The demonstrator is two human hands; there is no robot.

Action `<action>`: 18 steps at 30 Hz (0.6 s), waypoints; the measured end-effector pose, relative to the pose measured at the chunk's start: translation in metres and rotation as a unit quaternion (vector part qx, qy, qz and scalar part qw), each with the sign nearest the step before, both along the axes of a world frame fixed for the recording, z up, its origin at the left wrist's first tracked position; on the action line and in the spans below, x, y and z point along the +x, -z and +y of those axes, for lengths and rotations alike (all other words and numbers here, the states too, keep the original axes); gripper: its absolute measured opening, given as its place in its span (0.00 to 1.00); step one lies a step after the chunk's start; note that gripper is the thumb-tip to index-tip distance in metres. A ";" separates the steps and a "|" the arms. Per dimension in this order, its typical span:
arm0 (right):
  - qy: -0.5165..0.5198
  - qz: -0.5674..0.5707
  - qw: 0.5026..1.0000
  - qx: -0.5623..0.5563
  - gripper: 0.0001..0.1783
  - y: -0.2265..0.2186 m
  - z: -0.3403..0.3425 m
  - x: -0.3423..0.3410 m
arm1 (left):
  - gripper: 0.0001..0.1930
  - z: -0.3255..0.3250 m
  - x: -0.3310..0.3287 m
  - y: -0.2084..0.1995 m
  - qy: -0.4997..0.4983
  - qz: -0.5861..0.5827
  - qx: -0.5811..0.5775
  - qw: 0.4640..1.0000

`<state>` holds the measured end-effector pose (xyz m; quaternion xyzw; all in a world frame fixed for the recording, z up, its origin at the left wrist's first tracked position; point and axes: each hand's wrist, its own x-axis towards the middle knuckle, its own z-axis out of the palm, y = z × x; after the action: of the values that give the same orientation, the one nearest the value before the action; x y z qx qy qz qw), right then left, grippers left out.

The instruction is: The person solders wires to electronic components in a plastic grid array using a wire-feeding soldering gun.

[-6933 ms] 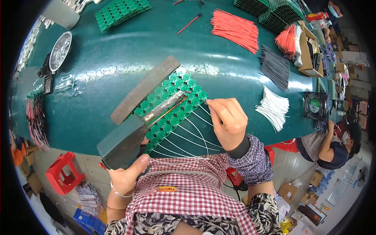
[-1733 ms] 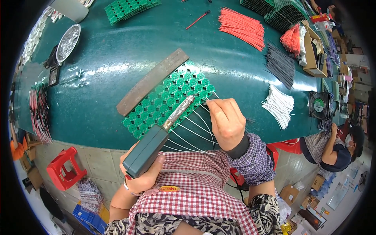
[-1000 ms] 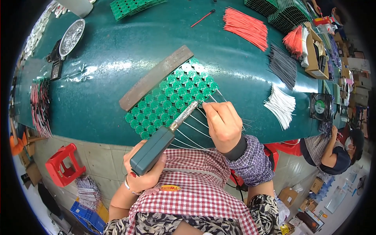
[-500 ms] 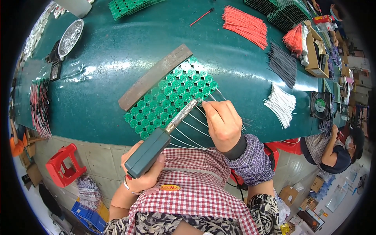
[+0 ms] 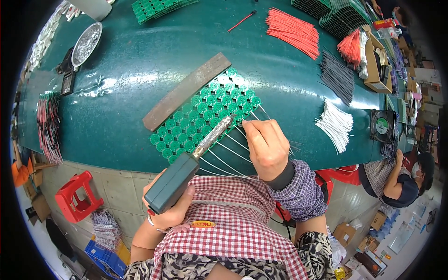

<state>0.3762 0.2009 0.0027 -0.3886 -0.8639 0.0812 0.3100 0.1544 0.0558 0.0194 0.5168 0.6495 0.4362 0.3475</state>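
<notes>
My left hand [image 5: 173, 212] is closed round the dark green handle of a soldering iron [image 5: 172, 184]. Its long, worn metal barrel slants up to the right, and the tip is over the near right edge of a green panel of round circuit boards [image 5: 199, 123]. Thumb and fingertips together, my right hand [image 5: 267, 148] pinches a thin white wire at that same edge, close to the iron's tip; the wire's end is partly hidden by my fingers. Several white wires [image 5: 233, 144] run from the panel's edge toward my apron. Against the panel's far side lies a flat brown bar [image 5: 186, 91].
Bundles of red wires [image 5: 292, 33], black wires [image 5: 337, 77] and white wires [image 5: 335, 124] lie to the right, beside a small black fan [image 5: 382, 125]. A round metal dish [image 5: 87, 45] stands at the far left. Another person [image 5: 403, 179] sits at the right.
The soldering iron has drawn back slightly to the left, its tip farther from my right fingertips. My right hand stays almost in place.
</notes>
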 end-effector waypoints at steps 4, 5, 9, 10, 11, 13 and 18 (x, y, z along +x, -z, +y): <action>0.003 0.008 1.000 0.005 0.18 0.001 0.000 -0.001 | 0.15 -0.004 -0.002 0.000 -0.005 -0.008 -0.011 1.000; 0.005 0.010 1.000 0.007 0.18 0.000 0.000 -0.002 | 0.16 -0.006 -0.003 0.002 -0.003 0.004 -0.003 1.000; 0.005 0.011 1.000 0.019 0.18 -0.003 -0.003 -0.001 | 0.16 -0.012 -0.006 0.005 -0.014 0.010 -0.006 1.000; 0.000 0.018 1.000 0.019 0.19 -0.005 -0.005 -0.001 | 0.16 -0.014 -0.006 0.005 -0.015 0.010 -0.006 1.000; -0.005 0.026 0.999 0.018 0.19 -0.006 -0.006 -0.002 | 0.16 -0.016 -0.006 0.006 -0.021 0.009 -0.011 1.000; -0.013 0.030 0.999 0.027 0.19 -0.002 -0.008 -0.004 | 0.15 -0.018 -0.007 0.006 -0.027 0.008 -0.016 0.999; -0.028 0.038 0.999 0.022 0.20 0.006 -0.010 -0.007 | 0.14 -0.020 -0.008 0.006 -0.002 0.027 -0.013 1.000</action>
<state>0.3696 0.1905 -0.0029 -0.3539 -0.8638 0.0855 0.3484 0.1464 0.0361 0.0137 0.5225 0.6651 0.4145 0.3359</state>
